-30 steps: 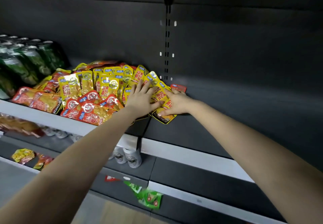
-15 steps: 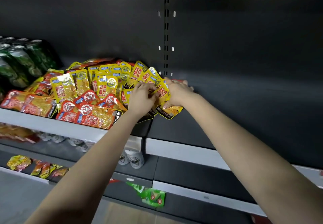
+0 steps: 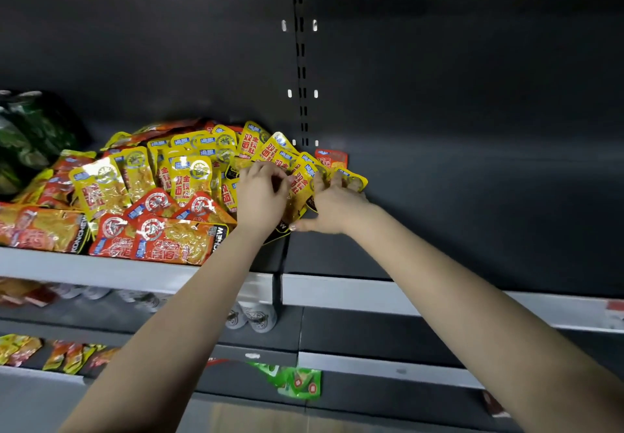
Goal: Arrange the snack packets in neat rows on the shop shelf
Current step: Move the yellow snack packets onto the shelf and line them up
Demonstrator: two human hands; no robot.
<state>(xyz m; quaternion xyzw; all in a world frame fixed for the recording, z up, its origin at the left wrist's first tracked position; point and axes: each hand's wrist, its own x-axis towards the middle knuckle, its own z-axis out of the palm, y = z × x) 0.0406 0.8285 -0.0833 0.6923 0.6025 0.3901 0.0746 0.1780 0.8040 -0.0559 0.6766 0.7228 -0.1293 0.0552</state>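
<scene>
Farthest left, at nine o'clock from the heap, stand green cans (image 3: pixel 30 135). Next, red packets (image 3: pixel 162 236) lie flat along the shelf lip (image 3: pixel 101 268), and behind them yellow packets (image 3: pixel 189 179) lean in loose, overlapping ranks, fanned rather than squared into rows.

The left hand (image 3: pixel 261 196) sits at the heap's right edge, its fingers curled down and pinching the left side of a bunch of yellow packets (image 3: pixel 302 182). That bunch lies between the two hands. Its long axis runs from about seven o'clock to one o'clock, with the near end toward the person. The right hand (image 3: pixel 332 208) grips the bunch's other side, fingers curled over the far edge and thumb under the near end.

Both hands are equally close, so I judge that the coming move depends on turning the tilted bunch to stand straight at twelve o'clock.

A lone red packet (image 3: pixel 332 159) lies at twelve o'clock from the right hand, just behind the bunch, and could snag. The slotted post (image 3: pixel 301 61) rises beyond it, and a dark shelf board (image 3: pixel 472 230) runs on toward three o'clock
</scene>
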